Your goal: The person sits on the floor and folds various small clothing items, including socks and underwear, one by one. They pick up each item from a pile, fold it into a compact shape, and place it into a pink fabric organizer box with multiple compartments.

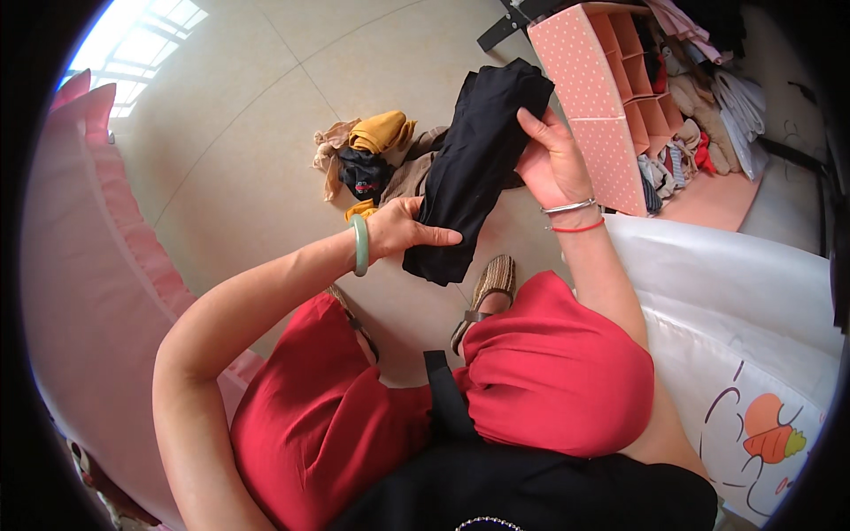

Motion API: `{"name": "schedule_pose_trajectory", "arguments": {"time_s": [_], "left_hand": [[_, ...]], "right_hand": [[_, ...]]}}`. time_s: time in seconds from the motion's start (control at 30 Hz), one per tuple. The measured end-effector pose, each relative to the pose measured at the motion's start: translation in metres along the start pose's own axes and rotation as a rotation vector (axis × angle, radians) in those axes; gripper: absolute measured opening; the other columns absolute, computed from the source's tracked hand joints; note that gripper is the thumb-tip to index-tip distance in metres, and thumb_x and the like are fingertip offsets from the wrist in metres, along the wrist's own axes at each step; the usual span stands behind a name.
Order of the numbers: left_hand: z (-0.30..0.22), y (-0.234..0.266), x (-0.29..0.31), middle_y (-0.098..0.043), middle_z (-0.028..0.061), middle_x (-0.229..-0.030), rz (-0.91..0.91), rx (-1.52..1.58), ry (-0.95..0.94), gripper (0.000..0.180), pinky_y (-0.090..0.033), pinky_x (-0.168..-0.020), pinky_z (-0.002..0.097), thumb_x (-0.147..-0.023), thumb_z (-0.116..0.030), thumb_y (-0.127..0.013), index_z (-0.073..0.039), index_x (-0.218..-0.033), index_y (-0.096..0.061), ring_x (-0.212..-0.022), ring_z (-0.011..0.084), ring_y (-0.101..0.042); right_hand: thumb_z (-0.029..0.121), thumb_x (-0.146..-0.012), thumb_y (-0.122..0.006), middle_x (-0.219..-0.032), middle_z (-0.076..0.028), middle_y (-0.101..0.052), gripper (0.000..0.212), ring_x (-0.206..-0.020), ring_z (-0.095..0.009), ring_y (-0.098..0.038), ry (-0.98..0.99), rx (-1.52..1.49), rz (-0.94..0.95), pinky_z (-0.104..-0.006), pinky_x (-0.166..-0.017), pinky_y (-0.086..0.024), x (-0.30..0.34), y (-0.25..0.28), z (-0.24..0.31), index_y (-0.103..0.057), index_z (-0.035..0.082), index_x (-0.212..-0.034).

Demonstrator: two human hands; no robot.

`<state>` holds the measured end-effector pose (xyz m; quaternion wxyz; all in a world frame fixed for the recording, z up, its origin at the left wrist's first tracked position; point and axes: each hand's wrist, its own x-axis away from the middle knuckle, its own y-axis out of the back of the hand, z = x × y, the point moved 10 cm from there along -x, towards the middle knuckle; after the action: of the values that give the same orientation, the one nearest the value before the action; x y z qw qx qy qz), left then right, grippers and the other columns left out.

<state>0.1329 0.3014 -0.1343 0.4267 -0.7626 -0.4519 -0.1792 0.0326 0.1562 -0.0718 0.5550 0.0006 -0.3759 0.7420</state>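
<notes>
mustard, tan and dark clothes (381,133) heaped on the floor (230,115). left hand (400,228): thumb on top, fingers clamping the near end of a folded-looking black garment (478,146), held between both hands. right hand (558,161): fingers gripping its far edge. then pink dotted organizer (580,75). step judged: folding; next move calls for keeping edges aligned.

Garment (482,168) between left grip (397,228) and right grip (558,161), above floor (239,106), beyond knees (567,363). Clothes pile (381,134) on floor, left of garment, partly hidden beneath it. Sandals (499,276) on floor, nearer than pile. Box (589,80) right of garment; other clothes (699,115) in box and at its right. Sheet (708,265) nearer than box, right of knees. Fabric (88,248) along far left, left of pile.
</notes>
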Motion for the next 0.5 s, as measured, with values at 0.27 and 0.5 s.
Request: {"name": "schedule_pose_trajectory", "arguments": {"time_s": [0.27, 0.5], "left_hand": [[-0.006, -0.016, -0.001, -0.066, 0.0038, -0.106, 0.149, 0.262, -0.111, 0.044, -0.053, -0.082, 0.0286, -0.079, -0.005, -0.074, -0.005, -0.119, -0.056, -0.093, 0.0128, -0.064], [-0.037, 0.0, -0.004, -0.061, 0.0071, -0.114, 0.095, 0.563, -0.138, 0.043, -0.055, -0.085, 0.0367, -0.088, -0.005, -0.063, -0.006, -0.127, -0.046, -0.1, 0.0205, -0.064]], "right_hand": [[0.009, -0.093, -0.055, -0.126, -0.004, -0.055, 0.038, -0.116, -0.016, -0.051, 0.02, 0.061, -0.011, -0.034, -0.098, -0.042, -0.007, 0.013, 0.009, -0.049, 0.008, -0.13], [-0.004, -0.077, -0.056, -0.13, -0.003, -0.054, 0.054, -0.112, -0.02, -0.054, 0.391, 1.161, 0.061, -0.0299, -0.088, -0.049, 0.01, -0.019, 0.028, -0.055, 0.014, -0.128]]}}
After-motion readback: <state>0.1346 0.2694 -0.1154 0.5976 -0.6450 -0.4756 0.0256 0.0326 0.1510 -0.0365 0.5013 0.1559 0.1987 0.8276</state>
